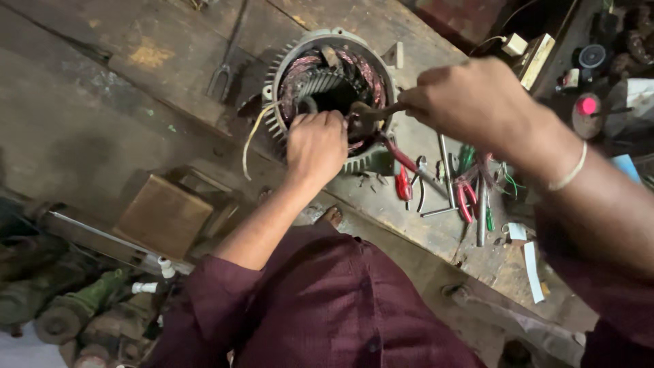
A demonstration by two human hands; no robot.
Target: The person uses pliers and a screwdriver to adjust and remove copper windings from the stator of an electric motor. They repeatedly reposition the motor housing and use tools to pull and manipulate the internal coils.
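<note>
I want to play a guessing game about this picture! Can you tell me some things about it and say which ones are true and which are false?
1. The left hand rests on the rim of the round motor housing. True.
2. The right hand is empty. False: it holds a hammer whose head is at the housing's opening.
3. Red-handled pliers lie on the wooden workbench. True.
4. The motor housing lies on the floor. False: it sits on the workbench.
5. The person wears a bangle on the right wrist. True.
</note>
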